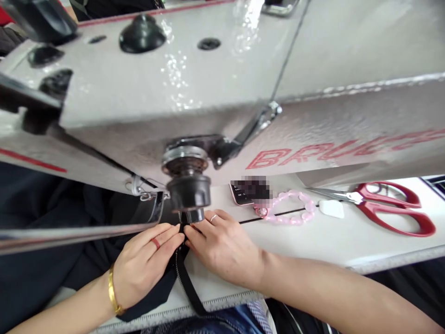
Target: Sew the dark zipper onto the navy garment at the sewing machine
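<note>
Below the sewing machine's black tension knob, a black zipper tape (pixel 189 283) runs down over the table's front edge. My left hand (pixel 146 260), with a red ring and a gold bracelet, presses its closed fingertips on the tape and the dark fabric (pixel 93 250) from the left. From the right, my right hand (pixel 222 243), wearing a silver ring, has its fingers bent together on the same tape, close to the left fingertips. The needle area is hidden behind the knob (pixel 189 190).
The machine's grey arm (pixel 139 93) spans the view above my hands. Red-handled scissors (pixel 392 208), a white chalk piece (pixel 331 208), a pink bead strap (pixel 308 204) and a phone (pixel 239 194) lie to the right. A thin metal bar (pixel 76 236) crosses the left side.
</note>
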Available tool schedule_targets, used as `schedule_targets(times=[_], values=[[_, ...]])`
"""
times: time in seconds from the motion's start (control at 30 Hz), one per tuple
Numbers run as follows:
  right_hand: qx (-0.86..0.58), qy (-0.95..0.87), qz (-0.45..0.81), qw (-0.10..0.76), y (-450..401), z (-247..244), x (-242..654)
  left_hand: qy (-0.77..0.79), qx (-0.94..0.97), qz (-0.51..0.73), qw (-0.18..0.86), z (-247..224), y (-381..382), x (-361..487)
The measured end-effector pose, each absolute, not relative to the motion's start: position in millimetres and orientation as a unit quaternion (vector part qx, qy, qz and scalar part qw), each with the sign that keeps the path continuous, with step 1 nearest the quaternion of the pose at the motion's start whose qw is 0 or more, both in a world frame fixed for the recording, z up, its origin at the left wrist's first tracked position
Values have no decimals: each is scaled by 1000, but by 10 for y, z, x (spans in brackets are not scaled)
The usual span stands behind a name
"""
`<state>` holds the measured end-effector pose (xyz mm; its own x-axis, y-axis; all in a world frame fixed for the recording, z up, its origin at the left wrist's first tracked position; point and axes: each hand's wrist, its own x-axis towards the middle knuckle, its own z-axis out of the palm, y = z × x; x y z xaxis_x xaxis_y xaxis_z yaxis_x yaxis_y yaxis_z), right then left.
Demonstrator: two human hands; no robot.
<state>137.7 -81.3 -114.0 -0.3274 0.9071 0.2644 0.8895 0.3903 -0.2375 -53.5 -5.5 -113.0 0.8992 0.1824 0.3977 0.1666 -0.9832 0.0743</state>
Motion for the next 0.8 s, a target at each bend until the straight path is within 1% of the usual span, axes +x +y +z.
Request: schedule_targets(times=[0.17,0.27,0.37,0.5,0.7,0.8], values=[[-550,-809,22,207,-773,-1152,1357,85,976,197,-13,-1094,-83,-449],[-530,-818,35,221,-753,-1160,1339,97,972,215,5,-1060,-85,-436],[-522,-825,42,214,-752,-1156,1330,133,966,221,24,-1040,-56,-460],[-513,-829,27,220,-765,-1133,1328,161,969,187,9,-1062,-3,-499],[-498,-822,26,275,-762,-1132,1325,172,970,172,8,-1112,14,-505],[-492,-830,23,263,-759,-1133,1322,171,970,173,13,-1107,21,-492]])
